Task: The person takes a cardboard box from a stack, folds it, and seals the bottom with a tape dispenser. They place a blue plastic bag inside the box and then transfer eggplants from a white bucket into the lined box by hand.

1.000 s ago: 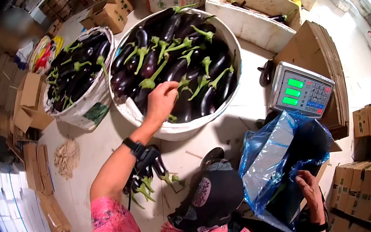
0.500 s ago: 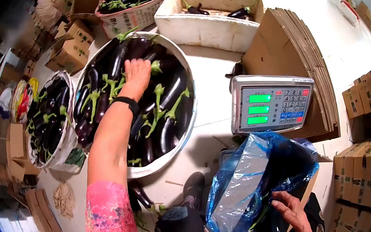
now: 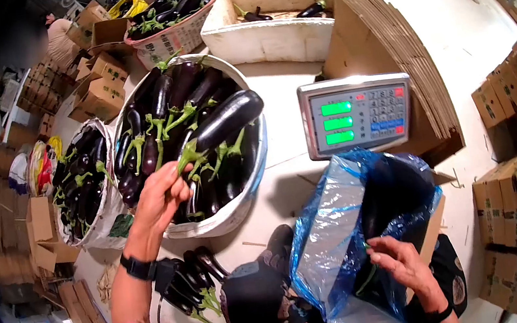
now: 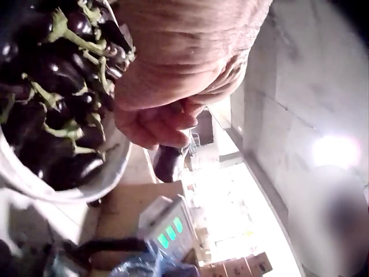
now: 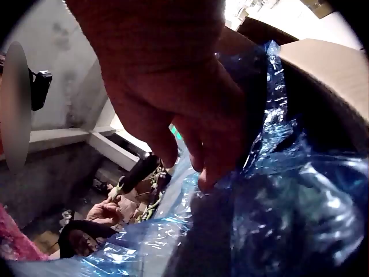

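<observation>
My left hand [image 3: 163,198] pinches the green stem of an eggplant [image 3: 231,118], whose dark body points away over the full round tub [image 3: 258,161]. In the left wrist view the same eggplant [image 4: 169,163] shows just beyond the curled fingers. My right hand [image 3: 405,266] is over a blue plastic bag [image 3: 329,244] that lines a cardboard box, with dark eggplants inside. Seen from the right wrist, the fingers of that hand [image 5: 190,109] reach down loosely at the bag's film [image 5: 282,190].
A scale display [image 3: 358,114] with green readouts stands beyond the bag, before stacked flat cardboard [image 3: 402,55]. A white foam box [image 3: 267,38] is behind. Several eggplants [image 3: 186,281] lie on the floor by my left forearm. Another full sack [image 3: 87,185] stands at left.
My left hand has reached into the tub and come back toward me, now with an eggplant by its stem. The right hand stays over the bag. The head view has swung right.
</observation>
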The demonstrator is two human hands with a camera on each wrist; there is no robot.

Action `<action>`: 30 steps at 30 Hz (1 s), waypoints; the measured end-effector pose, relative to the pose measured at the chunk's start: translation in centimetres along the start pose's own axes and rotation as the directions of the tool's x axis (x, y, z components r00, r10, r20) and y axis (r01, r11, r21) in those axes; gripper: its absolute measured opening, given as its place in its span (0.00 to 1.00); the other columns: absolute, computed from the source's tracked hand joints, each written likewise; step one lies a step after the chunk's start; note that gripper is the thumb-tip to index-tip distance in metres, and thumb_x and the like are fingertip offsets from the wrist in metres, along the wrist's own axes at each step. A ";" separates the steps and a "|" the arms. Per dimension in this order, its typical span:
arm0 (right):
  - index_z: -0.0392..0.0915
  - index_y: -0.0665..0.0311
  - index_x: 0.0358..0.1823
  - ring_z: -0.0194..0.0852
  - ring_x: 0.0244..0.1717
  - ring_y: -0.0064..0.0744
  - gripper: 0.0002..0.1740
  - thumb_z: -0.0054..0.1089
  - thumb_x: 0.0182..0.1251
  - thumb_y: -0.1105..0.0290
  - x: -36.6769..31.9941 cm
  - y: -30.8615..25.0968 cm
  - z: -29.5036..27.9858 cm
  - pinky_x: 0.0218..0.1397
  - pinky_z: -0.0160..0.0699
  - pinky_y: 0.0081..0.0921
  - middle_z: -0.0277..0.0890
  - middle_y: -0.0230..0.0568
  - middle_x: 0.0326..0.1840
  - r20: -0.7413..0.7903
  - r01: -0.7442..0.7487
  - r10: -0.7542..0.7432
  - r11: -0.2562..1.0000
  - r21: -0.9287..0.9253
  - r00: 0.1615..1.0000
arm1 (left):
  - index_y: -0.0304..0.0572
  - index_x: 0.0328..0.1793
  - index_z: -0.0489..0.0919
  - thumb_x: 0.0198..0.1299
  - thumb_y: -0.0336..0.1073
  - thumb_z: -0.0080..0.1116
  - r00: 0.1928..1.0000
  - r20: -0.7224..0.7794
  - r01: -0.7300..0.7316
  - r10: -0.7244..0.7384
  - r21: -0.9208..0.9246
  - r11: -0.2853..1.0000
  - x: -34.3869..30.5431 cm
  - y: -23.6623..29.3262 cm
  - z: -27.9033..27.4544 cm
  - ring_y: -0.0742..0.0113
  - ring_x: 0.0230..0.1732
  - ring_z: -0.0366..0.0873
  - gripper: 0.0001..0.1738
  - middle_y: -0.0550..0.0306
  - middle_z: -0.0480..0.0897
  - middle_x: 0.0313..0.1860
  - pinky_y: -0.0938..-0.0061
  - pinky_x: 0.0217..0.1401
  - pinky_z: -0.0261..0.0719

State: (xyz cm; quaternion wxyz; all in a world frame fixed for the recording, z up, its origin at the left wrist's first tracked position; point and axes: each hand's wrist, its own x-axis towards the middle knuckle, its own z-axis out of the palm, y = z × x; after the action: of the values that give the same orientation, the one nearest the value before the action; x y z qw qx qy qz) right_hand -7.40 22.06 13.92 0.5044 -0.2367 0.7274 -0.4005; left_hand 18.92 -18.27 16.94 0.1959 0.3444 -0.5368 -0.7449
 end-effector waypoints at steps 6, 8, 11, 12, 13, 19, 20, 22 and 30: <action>0.62 0.67 0.73 0.75 0.62 0.33 0.34 0.62 0.72 0.62 -0.6 -3.6 0.6 0.63 0.75 0.30 0.76 0.44 0.62 0.065 0.148 -0.203 0.864 0.481 0.977 | 0.27 0.57 0.77 0.75 0.41 0.49 0.966 0.240 0.074 -0.098 0.106 0.992 -7.9 3.4 9.4 0.70 0.26 0.75 0.20 0.64 0.69 0.19 0.73 0.43 0.77; 0.61 0.65 0.73 0.76 0.61 0.34 0.34 0.61 0.73 0.59 -0.2 -4.9 0.9 0.64 0.76 0.32 0.76 0.44 0.61 -0.046 0.260 -0.316 0.681 0.685 0.948 | 0.28 0.58 0.76 0.74 0.36 0.49 0.912 0.350 0.146 -0.216 0.215 0.966 -9.4 3.8 13.6 0.71 0.27 0.76 0.17 0.64 0.71 0.20 0.74 0.42 0.78; 0.66 0.62 0.67 0.78 0.57 0.32 0.30 0.58 0.74 0.51 -1.1 -6.9 -0.1 0.63 0.77 0.34 0.77 0.40 0.56 -0.248 0.353 -0.269 0.483 0.801 0.931 | 0.30 0.63 0.72 0.69 0.29 0.56 0.758 0.528 0.087 -0.382 0.500 0.862 -10.7 3.8 19.5 0.71 0.32 0.82 0.19 0.58 0.82 0.28 0.75 0.42 0.80; 0.69 0.61 0.65 0.79 0.55 0.30 0.29 0.58 0.74 0.49 -1.7 -7.0 -1.2 0.62 0.77 0.35 0.78 0.37 0.53 -0.274 0.369 -0.253 0.512 0.776 0.928 | 0.30 0.69 0.68 0.67 0.24 0.57 0.637 0.690 -0.107 -0.343 0.520 0.847 -10.2 3.5 20.4 0.71 0.38 0.84 0.25 0.53 0.86 0.35 0.76 0.44 0.80; 0.69 0.63 0.65 0.80 0.54 0.30 0.28 0.56 0.75 0.50 -2.5 -6.6 -2.2 0.62 0.78 0.35 0.79 0.39 0.54 -0.272 0.360 -0.242 0.502 0.786 0.932 | 0.31 0.69 0.70 0.69 0.28 0.55 0.572 0.748 -0.178 -0.336 0.514 0.839 -9.7 3.7 21.8 0.70 0.41 0.84 0.23 0.53 0.87 0.38 0.75 0.47 0.80; 0.69 0.67 0.65 0.82 0.54 0.32 0.22 0.48 0.78 0.60 -7.7 -3.1 -7.2 0.62 0.79 0.33 0.81 0.44 0.54 -0.440 0.484 -0.212 0.500 0.718 0.873 | 0.36 0.59 0.80 0.70 0.37 0.55 0.539 0.834 -0.596 -0.114 0.474 0.649 -3.5 -0.5 26.2 0.61 0.42 0.85 0.17 0.46 0.86 0.41 0.70 0.49 0.80; 0.69 0.68 0.66 0.84 0.52 0.33 0.23 0.47 0.79 0.59 -8.4 -2.3 -7.8 0.58 0.83 0.32 0.82 0.46 0.55 -0.402 0.471 -0.246 0.505 0.723 0.882 | 0.35 0.56 0.78 0.68 0.38 0.57 0.519 0.851 -0.658 -0.080 0.457 0.598 -2.5 -2.4 26.8 0.52 0.44 0.84 0.17 0.43 0.85 0.41 0.64 0.49 0.80; 0.70 0.68 0.66 0.85 0.49 0.34 0.25 0.46 0.79 0.58 -9.5 -1.3 -8.1 0.53 0.86 0.31 0.82 0.48 0.56 -0.405 0.451 -0.210 0.540 0.711 0.890 | 0.32 0.53 0.76 0.65 0.43 0.59 0.498 0.859 -0.753 -0.119 0.497 0.432 -1.0 -6.5 28.3 0.41 0.47 0.82 0.20 0.37 0.83 0.41 0.55 0.53 0.78; 0.67 0.65 0.68 0.80 0.52 0.24 0.27 0.56 0.75 0.59 -11.7 -0.8 -5.9 0.56 0.79 0.24 0.78 0.38 0.56 -0.483 0.359 -0.025 0.703 0.614 0.875 | 0.30 0.70 0.69 0.64 0.53 0.61 0.713 0.686 -0.295 -0.142 0.478 0.827 -1.1 -14.0 33.4 0.45 0.64 0.76 0.38 0.34 0.77 0.62 0.61 0.65 0.74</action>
State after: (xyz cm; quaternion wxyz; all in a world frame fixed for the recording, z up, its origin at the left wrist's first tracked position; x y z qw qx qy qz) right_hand -8.43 32.36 21.92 0.3321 -0.0128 0.5908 -0.7352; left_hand -3.37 9.49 10.46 -0.0974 0.0562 -0.7769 -0.6195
